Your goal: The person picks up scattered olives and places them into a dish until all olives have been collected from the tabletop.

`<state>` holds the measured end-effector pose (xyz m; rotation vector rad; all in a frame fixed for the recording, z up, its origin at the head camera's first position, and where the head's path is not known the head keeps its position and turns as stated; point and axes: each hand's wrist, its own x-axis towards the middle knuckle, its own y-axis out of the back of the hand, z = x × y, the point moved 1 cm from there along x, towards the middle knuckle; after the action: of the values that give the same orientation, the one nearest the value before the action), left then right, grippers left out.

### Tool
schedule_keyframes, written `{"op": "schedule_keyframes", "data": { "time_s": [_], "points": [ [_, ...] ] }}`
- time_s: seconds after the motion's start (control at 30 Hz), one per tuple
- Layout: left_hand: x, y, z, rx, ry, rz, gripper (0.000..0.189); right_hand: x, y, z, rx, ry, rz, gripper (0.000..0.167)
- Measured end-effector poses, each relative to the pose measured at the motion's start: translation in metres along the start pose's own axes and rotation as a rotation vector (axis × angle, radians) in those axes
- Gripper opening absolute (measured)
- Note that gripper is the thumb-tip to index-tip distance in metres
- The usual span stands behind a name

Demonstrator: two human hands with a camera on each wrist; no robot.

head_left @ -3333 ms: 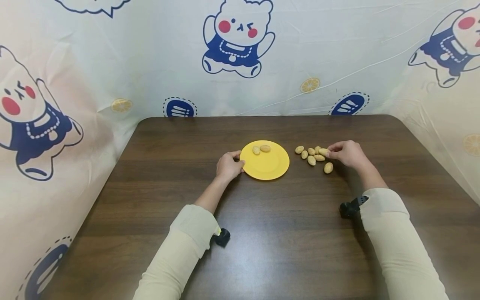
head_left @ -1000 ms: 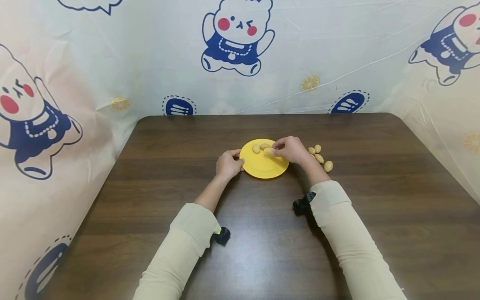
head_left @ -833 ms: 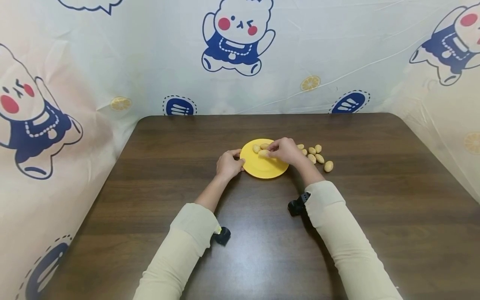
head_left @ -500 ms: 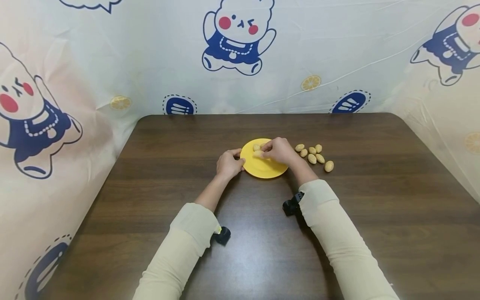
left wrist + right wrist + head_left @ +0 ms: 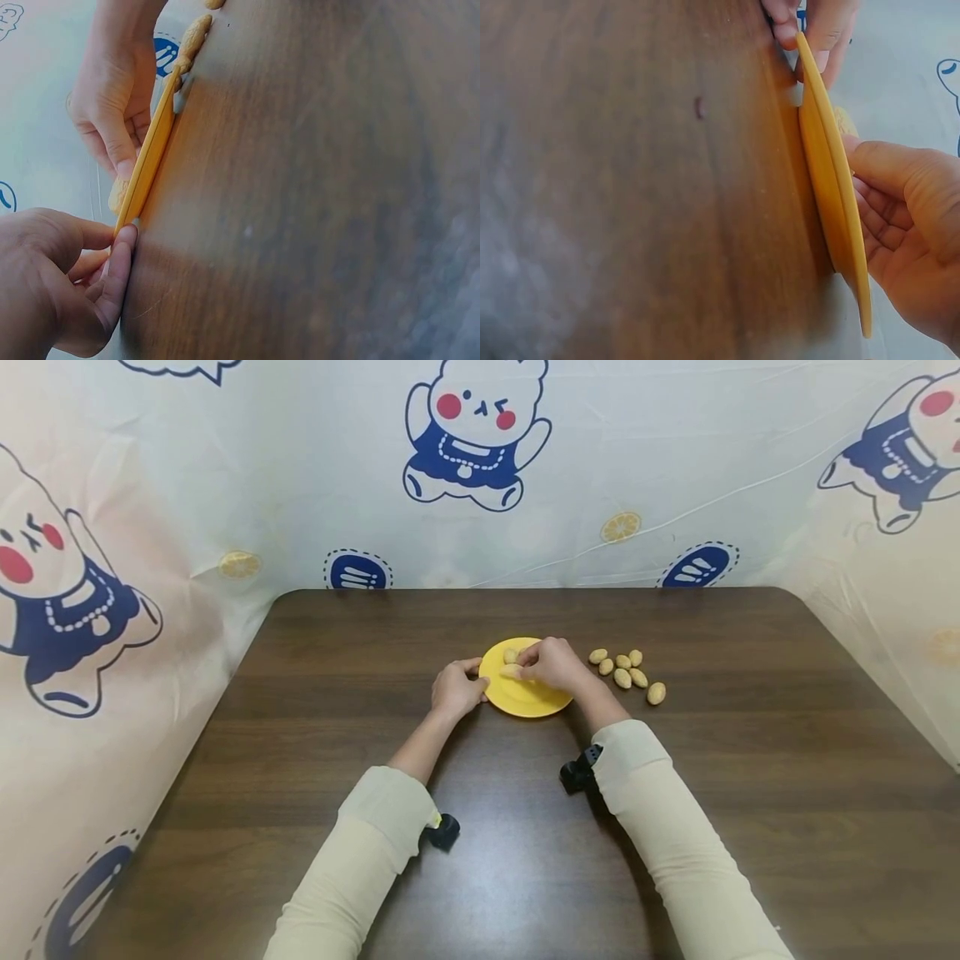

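A round yellow plate (image 5: 528, 700) lies on the table. My left hand (image 5: 456, 691) pinches its left rim between thumb and fingers, seen closer in the left wrist view. Over the plate, my right hand (image 5: 557, 665) pinches a tan oval nut (image 5: 512, 671) with a textured, shell-like surface; its exact kind is unclear. In the right wrist view the plate's edge partly hides that nut (image 5: 844, 121). Another similar nut (image 5: 511, 656) rests on the plate near its back rim. The right fingers cover the part of the plate beside it.
Several similar loose nuts (image 5: 622, 677) lie on the dark wooden table (image 5: 480, 860) to the right of the plate. Behind the table hangs a pale printed curtain (image 5: 315, 460). Each wrist carries a small black camera (image 5: 576, 774).
My right hand picked up a nut from the loose group and carried it left over the plate, then inched further left. My left hand has stayed on the rim.
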<state>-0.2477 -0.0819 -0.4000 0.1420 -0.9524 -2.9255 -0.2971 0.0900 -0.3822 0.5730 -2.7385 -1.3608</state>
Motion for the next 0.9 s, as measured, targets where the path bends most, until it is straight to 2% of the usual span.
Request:
{"op": "schedule_keyframes", "data": {
  "time_s": [0.57,0.9],
  "points": [
    [0.000,0.001,-0.001,-0.001,0.005,0.000,0.042,-0.001,0.003,0.001,0.036,-0.009,-0.018,0.023],
    [0.000,0.000,0.001,-0.001,0.013,-0.006,0.042,-0.007,0.012,0.007,-0.003,-0.002,0.004,0.025]
  ]
}}
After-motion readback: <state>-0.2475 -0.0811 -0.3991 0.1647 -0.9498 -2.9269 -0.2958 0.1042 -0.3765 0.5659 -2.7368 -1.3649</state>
